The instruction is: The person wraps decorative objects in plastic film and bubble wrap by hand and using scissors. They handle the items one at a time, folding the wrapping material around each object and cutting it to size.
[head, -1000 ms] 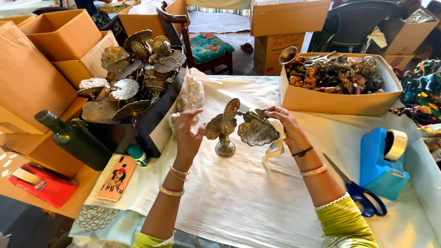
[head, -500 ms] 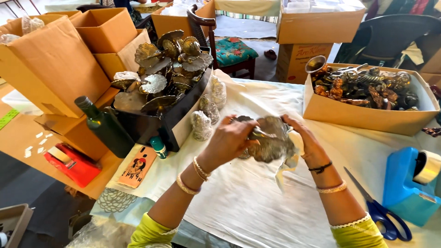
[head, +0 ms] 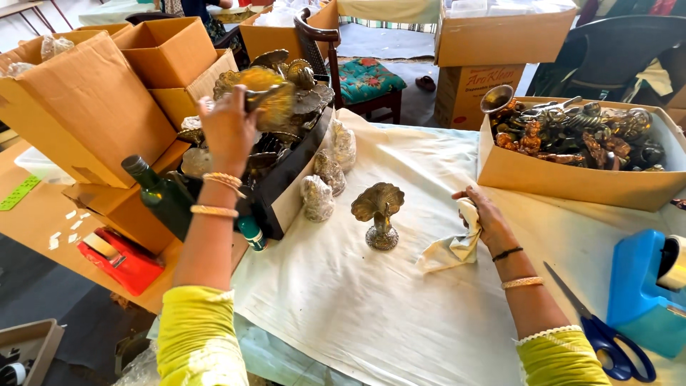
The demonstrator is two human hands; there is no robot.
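Left hand [head: 227,129]: closed on a brass peacock [head: 268,89], raised over the black tray [head: 286,193], far left.
Right hand [head: 482,218]: clutching a white cloth [head: 450,250], just right of the standing peacock figurine [head: 379,211].

The figure [head: 379,212] stands on the table [head: 357,314]; crate [head: 286,179] to its left, box [head: 572,171] right, scissors [head: 607,336] nearer right.

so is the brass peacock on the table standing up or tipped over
Upright. The brass peacock stands on its round base on the white cloth, fanned tail up, and neither hand touches it.
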